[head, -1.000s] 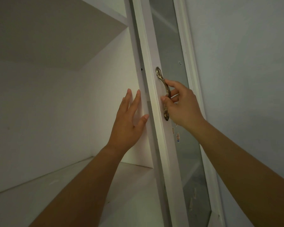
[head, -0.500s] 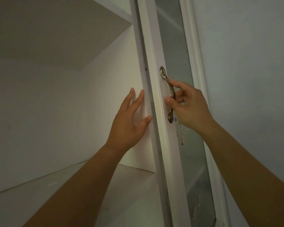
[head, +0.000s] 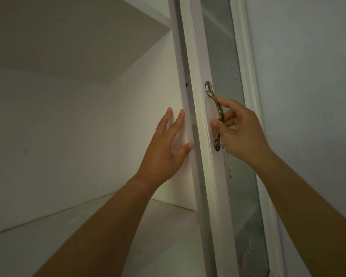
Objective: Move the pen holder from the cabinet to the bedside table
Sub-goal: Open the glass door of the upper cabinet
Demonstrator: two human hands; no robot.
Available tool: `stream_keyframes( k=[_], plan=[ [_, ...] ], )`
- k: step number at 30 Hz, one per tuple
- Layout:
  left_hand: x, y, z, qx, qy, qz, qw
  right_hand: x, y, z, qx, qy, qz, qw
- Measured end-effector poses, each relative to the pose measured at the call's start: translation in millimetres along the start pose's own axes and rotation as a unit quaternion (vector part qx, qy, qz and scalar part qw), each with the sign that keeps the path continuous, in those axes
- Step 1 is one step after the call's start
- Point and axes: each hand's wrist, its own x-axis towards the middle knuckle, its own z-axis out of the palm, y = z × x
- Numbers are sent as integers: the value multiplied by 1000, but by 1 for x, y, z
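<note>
**Pen holder not visible; both hands at the cabinet door**

Pen holder: it appears nowhere in the head view, so its location cannot be told from this view.

Cabinet (head: 88, 120): white interior, dimly lit. One compartment is open to view, bounded by a back wall, a right side panel, an upper shelf (head: 72, 37) seen from below and a lower shelf (head: 88, 232) seen from above. The visible part of the lower shelf carries nothing.

Door (head: 203, 136): white frame with a frosted glass panel (head: 222, 66). It stands at the right edge of the compartment, with its frame stile running from top to bottom of the view. Small coloured marks sit on the glass just below the handle.

Handle (head: 213, 100): curved, metal, brass-coloured, mounted upright on the door stile.

Right hand (head: 242, 132): clenched on the handle. The fingers wrap behind the middle of the handle and the thumb presses against the front of the stile. The top and bottom ends of the handle show above and below the grip.

Left hand (head: 164, 154): released, fingers spread and pointing up. The hand lies just inside the compartment, against the right side panel beside the door edge, with the thumb tip at the edge of the door frame. It grasps nothing.

Wall (head: 308, 96): plain, grey-blue, to the right of the door
</note>
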Motion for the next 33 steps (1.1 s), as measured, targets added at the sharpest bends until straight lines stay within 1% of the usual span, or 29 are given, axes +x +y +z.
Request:
stream_keyframes(
  k=[13,21,29,33],
  plan=[
    [-1,1,2,-4,-1,11,1000,3,5,-3,16,-4,-14,1000],
    [-1,5,2,-6,-6,-8,1000,-1,4,-45,11,-17,-30,999],
    [-1,6,-2,-12,-20,-26,999,-2,2,-43,13,-26,-12,1000],
    [-2,7,-3,-5,-10,-24,1000,-5,0,-41,23,-22,-4,999]
  ],
)
